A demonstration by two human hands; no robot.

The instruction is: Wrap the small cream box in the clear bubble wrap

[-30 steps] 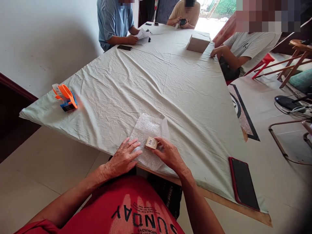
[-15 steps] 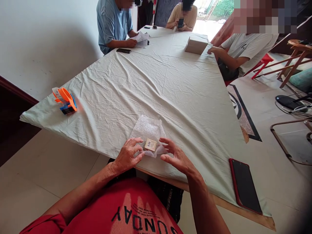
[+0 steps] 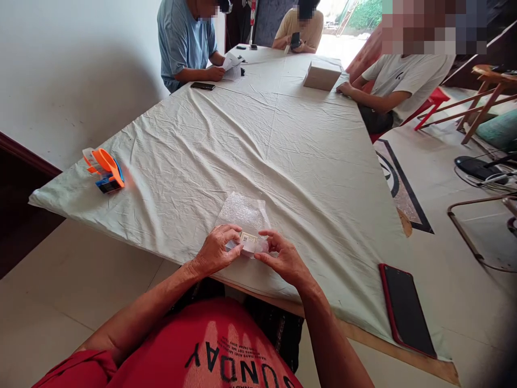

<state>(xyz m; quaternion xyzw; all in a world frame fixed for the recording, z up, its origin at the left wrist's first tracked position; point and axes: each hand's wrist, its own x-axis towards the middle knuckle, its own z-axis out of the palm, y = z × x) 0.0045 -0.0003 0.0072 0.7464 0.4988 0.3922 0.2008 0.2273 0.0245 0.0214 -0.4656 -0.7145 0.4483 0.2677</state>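
The bubble wrap (image 3: 244, 212) hides part of the small box (image 3: 249, 240), near the tabletop's front edge; my left hand (image 3: 214, 252) and right hand (image 3: 284, 258) pinch both.

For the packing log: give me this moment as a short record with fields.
left hand: left hand grips the near left edge of the bubble wrap sheet, fingers at the small box
right hand: right hand pinches the wrap at the box's right side
small box: small labelled box lies on the sheet, wrap folded up at its sides
surface: table under a pale green cloth
nearby: tape dispenser far left, red-cased phone at the right edge
others: three people sit at the far end
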